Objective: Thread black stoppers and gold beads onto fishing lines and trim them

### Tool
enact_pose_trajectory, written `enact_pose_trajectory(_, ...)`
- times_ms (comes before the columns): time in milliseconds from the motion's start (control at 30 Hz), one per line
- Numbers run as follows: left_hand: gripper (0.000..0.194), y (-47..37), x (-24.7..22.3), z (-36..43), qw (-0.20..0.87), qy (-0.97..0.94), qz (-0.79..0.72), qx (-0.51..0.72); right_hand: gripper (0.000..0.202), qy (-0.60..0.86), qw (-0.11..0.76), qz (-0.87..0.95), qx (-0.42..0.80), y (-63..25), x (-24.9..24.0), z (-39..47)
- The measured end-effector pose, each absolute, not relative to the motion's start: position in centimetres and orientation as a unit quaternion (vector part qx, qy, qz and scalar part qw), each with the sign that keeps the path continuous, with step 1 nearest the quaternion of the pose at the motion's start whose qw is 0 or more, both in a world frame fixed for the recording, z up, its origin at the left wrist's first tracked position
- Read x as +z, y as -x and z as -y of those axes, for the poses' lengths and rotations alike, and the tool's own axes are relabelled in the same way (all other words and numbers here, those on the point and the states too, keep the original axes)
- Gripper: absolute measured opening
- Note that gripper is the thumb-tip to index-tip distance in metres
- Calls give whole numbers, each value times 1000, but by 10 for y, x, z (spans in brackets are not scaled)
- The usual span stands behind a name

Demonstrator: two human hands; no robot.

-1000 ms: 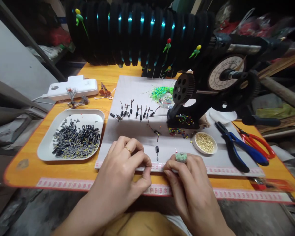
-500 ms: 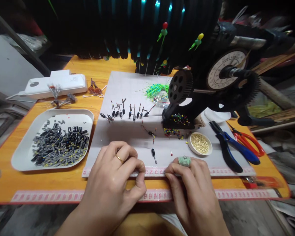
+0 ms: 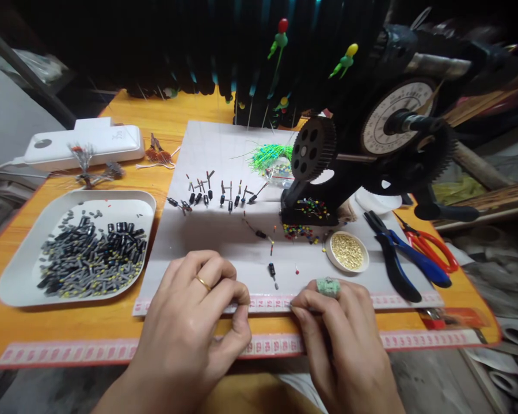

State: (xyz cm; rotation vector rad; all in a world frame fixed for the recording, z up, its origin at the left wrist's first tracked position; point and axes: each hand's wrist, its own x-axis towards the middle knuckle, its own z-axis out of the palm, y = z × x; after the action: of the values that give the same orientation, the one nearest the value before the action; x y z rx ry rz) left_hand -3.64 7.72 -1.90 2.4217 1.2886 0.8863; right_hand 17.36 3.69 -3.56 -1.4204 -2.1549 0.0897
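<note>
My left hand [image 3: 194,316], with a gold ring, is closed in a pinch over the pink-and-white measuring tape [image 3: 267,303] along the white board's front edge. Opposite it, my right hand [image 3: 336,322] pinches thumb to forefinger, a green wrap [image 3: 328,286] around one finger. Whatever lies between either set of fingertips is too small to make out. Just beyond the gap between my hands lie a small black-and-grey piece [image 3: 272,270] and a red-headed pin [image 3: 297,269]. Several black pieces with thin stems [image 3: 207,196] are set out farther back on the board.
A white tray [image 3: 8,282] of grey and black pieces stands left. Right are a dish of gold bits [image 3: 349,253], blue-handled pliers [image 3: 392,253] and red-handled scissors [image 3: 440,250]. A black geared machine [image 3: 315,149] rises behind, beaded pins hanging above. A white power strip [image 3: 86,144] lies back left.
My hands have drawn slightly farther apart, both still pinched. The camera view has shifted a little, so the tray and board appear farther left.
</note>
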Motion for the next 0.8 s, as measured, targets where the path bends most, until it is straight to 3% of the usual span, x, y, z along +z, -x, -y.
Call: enact_pose_trajectory(800,13,33,-15,-77,142,-807,-472,324,7,524,267,808,33,-174,-32,-38)
